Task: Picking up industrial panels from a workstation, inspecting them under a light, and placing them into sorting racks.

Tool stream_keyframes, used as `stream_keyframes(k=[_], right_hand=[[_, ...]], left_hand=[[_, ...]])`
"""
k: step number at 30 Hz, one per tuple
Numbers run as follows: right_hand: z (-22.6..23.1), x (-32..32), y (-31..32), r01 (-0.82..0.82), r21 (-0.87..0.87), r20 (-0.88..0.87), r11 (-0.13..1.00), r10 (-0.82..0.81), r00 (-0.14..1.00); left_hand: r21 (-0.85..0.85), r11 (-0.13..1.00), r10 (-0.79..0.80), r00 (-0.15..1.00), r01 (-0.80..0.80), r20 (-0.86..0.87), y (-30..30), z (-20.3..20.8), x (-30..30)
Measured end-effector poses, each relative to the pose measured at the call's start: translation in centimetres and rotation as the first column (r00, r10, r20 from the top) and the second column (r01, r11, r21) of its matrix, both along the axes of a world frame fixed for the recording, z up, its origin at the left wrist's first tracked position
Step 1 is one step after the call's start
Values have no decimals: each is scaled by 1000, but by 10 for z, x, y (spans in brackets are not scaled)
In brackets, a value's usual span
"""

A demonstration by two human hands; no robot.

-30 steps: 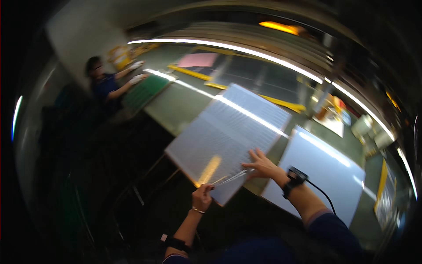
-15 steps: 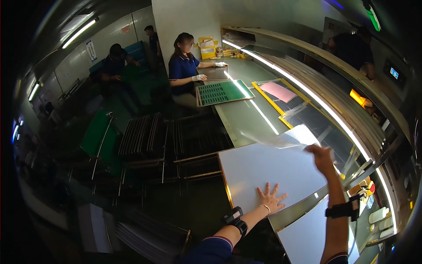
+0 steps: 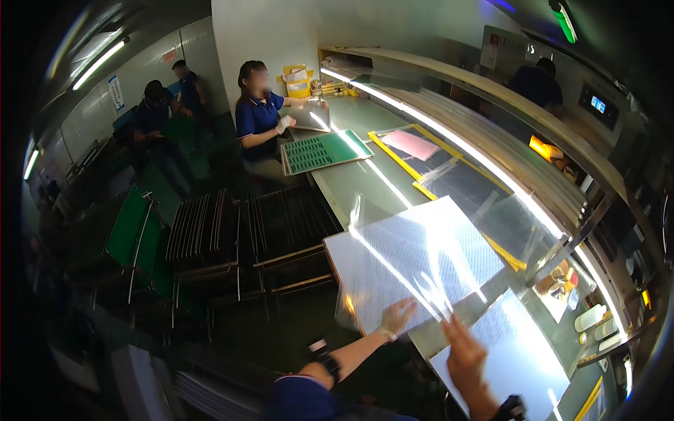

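A clear sheet of film (image 3: 449, 245) with fine printed patterning lies or floats over a pale, flat panel (image 3: 344, 245) on the bench, catching bright streaks of light. My right hand (image 3: 466, 358) is closed on the film's near corner, fingers pinched together. At the panel's near edge, my left hand (image 3: 398, 316) rests with its fingers stretched out; the film seems to overlap it, and the fingers are slightly blurred. A second pale sheet (image 3: 516, 344) lies on the bench to the right, beside my right hand.
Past the panel a co-worker (image 3: 260, 119) in gloves handles a dark plate near a green board (image 3: 326, 152). A yellow-taped frame (image 3: 456, 179) with a pink sheet lies under the light bar. Racks (image 3: 200, 228) of panels stand left. Bottles (image 3: 590, 318) sit right.
My right hand has come down and toward me with the film, which now spreads over the panel. My left hand has shifted to the panel's near edge. The view has turned slightly right.
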State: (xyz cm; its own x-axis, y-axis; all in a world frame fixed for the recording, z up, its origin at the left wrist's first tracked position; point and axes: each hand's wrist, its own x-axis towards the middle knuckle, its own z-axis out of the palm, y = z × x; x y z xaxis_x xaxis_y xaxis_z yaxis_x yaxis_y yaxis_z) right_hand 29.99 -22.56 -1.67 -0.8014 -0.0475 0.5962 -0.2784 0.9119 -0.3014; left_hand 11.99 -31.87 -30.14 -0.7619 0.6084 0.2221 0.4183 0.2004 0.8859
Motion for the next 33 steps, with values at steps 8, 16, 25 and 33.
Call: stream_keyframes(k=[8, 16, 25, 33], right_hand=[[-167, 77, -45, 18, -154, 353, 988, 38, 935], [-181, 148, -17, 459, -405, 379, 791, -311, 871], [-201, 305, 31, 375, -512, 591, -773, 0, 807], [-171, 400, 125, 599, -743, 635, -299, -599, 488]], left_hand=[[374, 849, -453, -149, -374, 879, -199, 147, 86], [-259, 956, 145, 545, 138, 826, -213, 163, 24], [-259, 845, -112, 628, 467, 770, -135, 179, -40], [-62, 802, -429, 646, 594, 631, 32, 151, 35]])
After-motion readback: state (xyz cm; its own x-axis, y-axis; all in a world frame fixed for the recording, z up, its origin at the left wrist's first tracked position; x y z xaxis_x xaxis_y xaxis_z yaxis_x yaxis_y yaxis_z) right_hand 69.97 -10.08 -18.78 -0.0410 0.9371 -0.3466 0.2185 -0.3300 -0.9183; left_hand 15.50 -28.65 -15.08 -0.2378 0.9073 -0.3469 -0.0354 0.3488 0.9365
